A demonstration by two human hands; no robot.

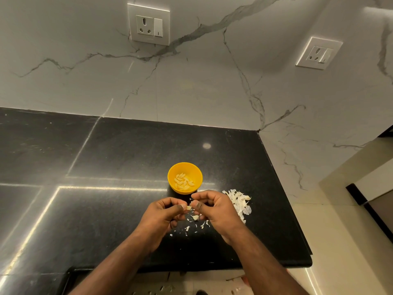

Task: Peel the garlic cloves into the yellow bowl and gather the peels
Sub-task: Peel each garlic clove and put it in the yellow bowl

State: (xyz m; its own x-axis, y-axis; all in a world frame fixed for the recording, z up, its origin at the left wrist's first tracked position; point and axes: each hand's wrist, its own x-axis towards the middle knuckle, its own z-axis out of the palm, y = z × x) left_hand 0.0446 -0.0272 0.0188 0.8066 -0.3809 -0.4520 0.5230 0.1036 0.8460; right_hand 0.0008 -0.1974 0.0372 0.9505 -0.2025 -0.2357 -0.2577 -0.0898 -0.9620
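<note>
Head view: both hands' curled fingers (pixel 182 206) pinch one garlic clove (pixel 189 208).

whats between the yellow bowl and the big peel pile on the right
In the head view, only bare black stone counter separates the small round yellow plastic bowl from the heap of white papery garlic peels; they stand apart, not touching.

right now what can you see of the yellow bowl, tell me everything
The yellow bowl is small, round and smooth, plastic by the look of it. It stands upright on the black stone counter, just beyond both hands, touching neither. Inside lies a small heap of peeled garlic cloves, pale against the yellow. A pile of papery peels lies on the counter to its right, apart from it.
</note>
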